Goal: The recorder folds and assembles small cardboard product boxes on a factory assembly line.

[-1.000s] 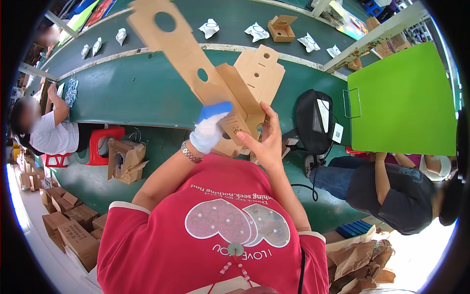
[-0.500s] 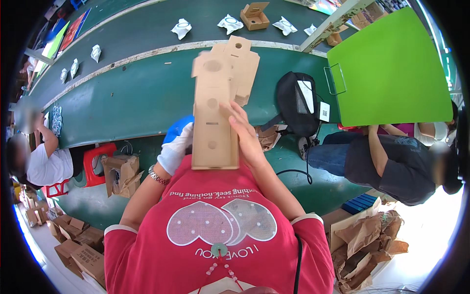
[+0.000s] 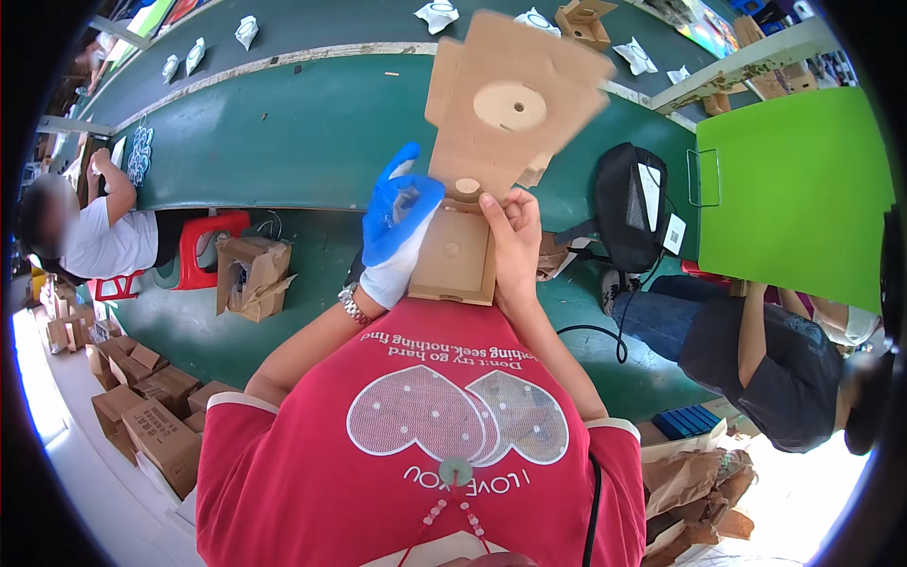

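A small brown cardboard box (image 3: 452, 253) is held close to my body with its tray facing up. Its long lid (image 3: 510, 71) is raised away from me, showing a round pale disc-like patch and a smaller round spot near the fold. My right hand (image 3: 516, 244), bare, grips the right side, thumb on the lid's inner face near the fold and fingers behind. On the left, my left hand (image 3: 401, 223) wears a blue and white glove; its fingers are apart, some bent, and its palm side is next to the box's left wall. Behind the lid, more folded cardboard (image 3: 536, 170) is mostly hidden.
A black mesh backpack (image 3: 631, 210) lies on the green table (image 3: 274, 142), beside a large green board (image 3: 794, 189). White wrapped packets (image 3: 635, 57) and an open carton (image 3: 586, 21) sit on the dark belt beyond. People sit at both sides. A red stool (image 3: 203, 248) stands left.
The long flat-faced cardboard has been opened into a tray with its lid swung up and away. My left hand has come up beside it with fingers spread. The view has shifted leftward.
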Available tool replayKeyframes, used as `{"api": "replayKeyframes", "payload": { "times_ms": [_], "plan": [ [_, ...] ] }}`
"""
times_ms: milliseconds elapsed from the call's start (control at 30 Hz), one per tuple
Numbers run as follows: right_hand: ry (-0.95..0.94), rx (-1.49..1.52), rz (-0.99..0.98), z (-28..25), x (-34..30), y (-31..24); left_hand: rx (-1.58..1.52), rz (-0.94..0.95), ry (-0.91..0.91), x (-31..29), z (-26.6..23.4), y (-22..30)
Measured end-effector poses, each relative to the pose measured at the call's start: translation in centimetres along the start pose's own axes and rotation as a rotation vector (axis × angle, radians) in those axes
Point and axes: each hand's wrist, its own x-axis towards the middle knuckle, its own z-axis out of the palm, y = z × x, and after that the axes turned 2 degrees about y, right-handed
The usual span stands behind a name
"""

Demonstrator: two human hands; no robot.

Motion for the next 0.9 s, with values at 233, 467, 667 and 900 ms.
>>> {"api": "replayKeyframes", "payload": {
  "times_ms": [233, 467, 667, 900],
  "plan": [
    [-0.105, -0.274, -0.135, -4.2, -0.8, 3.2, 0.207, -0.094, -0.326, -1.0, -2.7, -2.1],
    [-0.396, -0.449, 0.342, -3.3, 1.3, -3.5, -0.007, -0.887, -0.587, 6.0, -6.9, -1.1],
    [-0.709, -0.788, 0.366, -1.9, 4.7, -6.4, 0.785, -0.446, -1.236, 9.5, -1.4, 6.0],
    [-0.930, -1.244, 0.083, -1.5, 6.1, -4.8, 1.249, -0.228, -1.247, 9.5, -0.2, 3.0]
  ]
}}
